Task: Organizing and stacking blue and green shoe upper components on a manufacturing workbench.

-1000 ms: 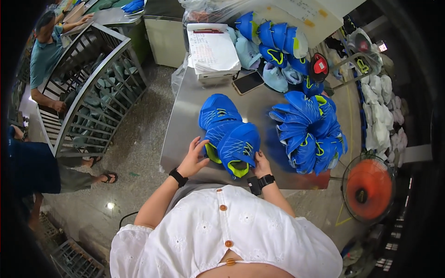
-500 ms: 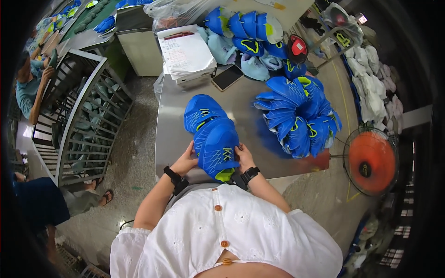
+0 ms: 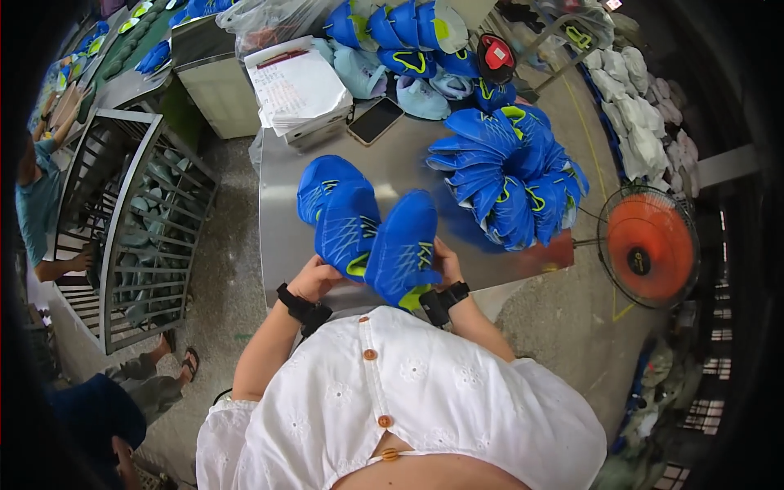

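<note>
Low over the metal table, near its front edge, my right hand (image 3: pixel 445 263) grips the side of a blue shoe upper (image 3: pixel 400 245) with a yellow-green lining; part of the fingers is hidden under it. My left hand (image 3: pixel 315 278) closes at the heel of a second blue shoe upper (image 3: pixel 347 227), its fingertips partly covered. Beyond that one lies a third blue upper (image 3: pixel 320 184), overlapped by the second. To the right, several blue uppers (image 3: pixel 483 181) are fanned in a ring on the metal table (image 3: pixel 282 233).
A paper stack (image 3: pixel 298 88) with a pen and a phone (image 3: pixel 376 121) lie toward the back. Behind them are more blue and pale shoe uppers (image 3: pixel 425 98). An orange fan (image 3: pixel 645 249) stands at the right. A barred metal cart (image 3: pixel 122 229) and other people are at the left.
The nearest upper has swung right, away from the second one it overlapped, and its toe now points more to the right. My right hand moved with it. The whole view has shifted slightly.
</note>
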Available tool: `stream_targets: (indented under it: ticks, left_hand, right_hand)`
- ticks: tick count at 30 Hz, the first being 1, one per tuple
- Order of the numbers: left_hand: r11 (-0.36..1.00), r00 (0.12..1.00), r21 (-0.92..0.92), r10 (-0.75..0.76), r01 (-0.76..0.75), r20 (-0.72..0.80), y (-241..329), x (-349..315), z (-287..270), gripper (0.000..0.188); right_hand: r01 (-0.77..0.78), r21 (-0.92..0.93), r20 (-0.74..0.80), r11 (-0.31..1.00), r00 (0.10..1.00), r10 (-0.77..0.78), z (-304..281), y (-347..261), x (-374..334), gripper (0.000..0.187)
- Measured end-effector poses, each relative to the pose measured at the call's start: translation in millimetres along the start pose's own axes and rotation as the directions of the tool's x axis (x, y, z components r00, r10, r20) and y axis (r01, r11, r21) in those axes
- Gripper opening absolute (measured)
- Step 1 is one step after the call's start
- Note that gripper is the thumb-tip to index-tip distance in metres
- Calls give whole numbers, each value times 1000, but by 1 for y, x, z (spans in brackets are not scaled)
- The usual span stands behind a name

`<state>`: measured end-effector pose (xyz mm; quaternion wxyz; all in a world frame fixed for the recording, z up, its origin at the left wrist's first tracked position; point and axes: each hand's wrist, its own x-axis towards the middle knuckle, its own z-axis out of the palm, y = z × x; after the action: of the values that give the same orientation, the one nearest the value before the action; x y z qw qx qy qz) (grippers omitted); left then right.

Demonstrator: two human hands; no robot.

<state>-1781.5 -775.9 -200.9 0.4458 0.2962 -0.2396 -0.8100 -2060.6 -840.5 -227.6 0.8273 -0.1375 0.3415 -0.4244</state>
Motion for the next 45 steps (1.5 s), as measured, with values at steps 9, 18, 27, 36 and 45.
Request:
stream_targets:
  ticks: [9,18,27,36,45]
  left_hand:
    - [953,995,-288,99,-95,-1,12,15,4,62]
    - [430,959,867,-13,-252,285,35,12,81,52]
    - [-387,637,740,379,-549,671,98,-12,145,39]
    - [398,380,571,912,-718,-158,101,-25,85,35]
    - [210,264,728,964,-653,-41,98,-25,79,33]
  right_hand:
    - [43,-71,72,997,997,-38,11,-2,-1,49]
    - [-54,-27,46,998,997,55,-35,12,23,41]
    - [134,77,485,988,861,-154,134,-51,-18,51]
    - [-144,481,763,865,554,-332,139,-78,26,11]
    - [-177,327,897,928,367,-246,143,-99,19,37]
